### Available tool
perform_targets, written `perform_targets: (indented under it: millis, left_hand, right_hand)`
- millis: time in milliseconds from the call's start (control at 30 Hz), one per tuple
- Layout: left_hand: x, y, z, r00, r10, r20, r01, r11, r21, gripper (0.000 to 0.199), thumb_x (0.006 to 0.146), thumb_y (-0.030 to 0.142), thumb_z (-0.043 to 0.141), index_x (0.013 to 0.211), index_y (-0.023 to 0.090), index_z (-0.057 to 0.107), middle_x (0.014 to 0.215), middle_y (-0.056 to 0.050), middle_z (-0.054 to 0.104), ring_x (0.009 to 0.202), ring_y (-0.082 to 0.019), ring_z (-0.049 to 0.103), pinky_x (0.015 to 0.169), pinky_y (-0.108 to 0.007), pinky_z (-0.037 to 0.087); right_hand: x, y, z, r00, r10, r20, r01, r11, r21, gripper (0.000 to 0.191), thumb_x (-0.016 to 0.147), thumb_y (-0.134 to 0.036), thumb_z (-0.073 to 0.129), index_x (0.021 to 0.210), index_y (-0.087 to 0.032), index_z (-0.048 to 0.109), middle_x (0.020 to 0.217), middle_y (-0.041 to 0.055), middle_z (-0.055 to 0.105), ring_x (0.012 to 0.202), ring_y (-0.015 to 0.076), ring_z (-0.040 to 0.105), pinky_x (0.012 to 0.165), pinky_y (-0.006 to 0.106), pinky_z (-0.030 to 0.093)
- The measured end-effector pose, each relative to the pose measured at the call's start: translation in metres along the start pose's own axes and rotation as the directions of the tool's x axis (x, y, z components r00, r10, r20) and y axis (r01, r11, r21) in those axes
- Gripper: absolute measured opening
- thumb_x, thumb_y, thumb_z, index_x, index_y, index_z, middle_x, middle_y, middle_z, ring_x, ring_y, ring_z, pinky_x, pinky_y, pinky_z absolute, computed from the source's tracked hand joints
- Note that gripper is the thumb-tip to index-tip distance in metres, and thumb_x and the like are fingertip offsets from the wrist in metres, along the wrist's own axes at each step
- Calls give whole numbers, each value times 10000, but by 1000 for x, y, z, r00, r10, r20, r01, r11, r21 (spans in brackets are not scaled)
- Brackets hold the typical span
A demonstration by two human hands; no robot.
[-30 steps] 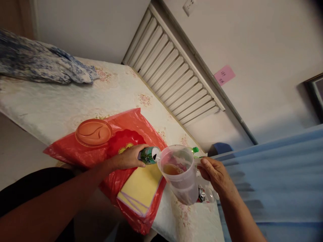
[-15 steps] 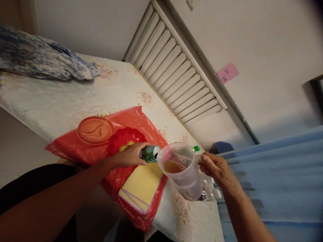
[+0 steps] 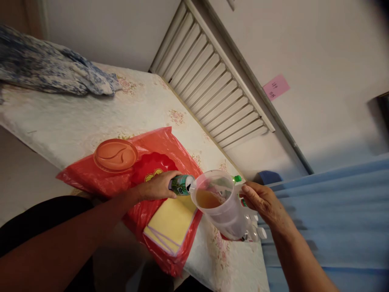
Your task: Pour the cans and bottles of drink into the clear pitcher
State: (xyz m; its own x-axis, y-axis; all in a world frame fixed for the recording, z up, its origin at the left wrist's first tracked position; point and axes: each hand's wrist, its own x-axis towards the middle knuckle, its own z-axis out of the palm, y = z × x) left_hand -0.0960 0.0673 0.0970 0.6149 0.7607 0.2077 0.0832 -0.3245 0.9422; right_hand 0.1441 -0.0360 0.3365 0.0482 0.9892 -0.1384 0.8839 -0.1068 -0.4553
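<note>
My left hand is wrapped round a green drink can, tipped so its open top meets the spout side of a clear plastic pitcher. Amber liquid lies in the pitcher, which leans toward the can. My right hand grips the pitcher by its handle, on the right side. Below the can, a folded yellow cloth rests on a red plastic bag. Partly behind my left hand is a red scalloped tray. Whether liquid is flowing from the can, I cannot tell.
An orange divided dish sits on the bag's left part. Clear bottles stand behind the pitcher, near the table's right edge. Blue-and-white fabric lies at the far left of the flowered tablecloth. A white radiator lines the wall.
The can and the pitcher hold nearly the same places, both hands still gripping them. The view has shifted very slightly.
</note>
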Motion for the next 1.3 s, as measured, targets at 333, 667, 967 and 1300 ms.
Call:
perform_targets:
  millis: [333,667,967,1300]
  left_hand:
    - [1,-5,2,1000,0,0,0,1000,14,642,648,230,730,1273,238,586,1306,-56,662,1200,-295,620,980,-364,490]
    - [0,-4,1,1000,-5,11,5,1000,24,630,649,237,725,1264,248,588,1291,-47,668,1179,-287,627,965,-364,490]
    - [1,-2,0,1000,-4,19,4,1000,10,626,642,223,724,1253,247,593,1289,-53,667,1180,-280,621,980,-369,478]
    - [1,-5,2,1000,-1,24,1,999,33,639,644,231,718,1269,257,589,1311,-60,658,1196,-289,610,1005,-390,464]
  right_hand:
    - [2,-1,-1,999,-18,30,19,999,-29,649,856,-813,494,686,-190,561,569,-43,342,518,99,287,468,244,208]
    - [3,-6,-2,997,-67,35,70,992,-106,664,876,-803,462,698,-179,604,569,-35,358,518,108,305,464,248,250]
    - [3,-12,-4,994,-103,39,109,981,-164,663,899,-786,431,695,-183,613,557,-33,375,514,114,331,463,252,255]
    - [3,-14,-4,993,-117,34,121,974,-194,669,900,-790,427,679,-186,612,556,-23,410,525,124,374,481,255,289]
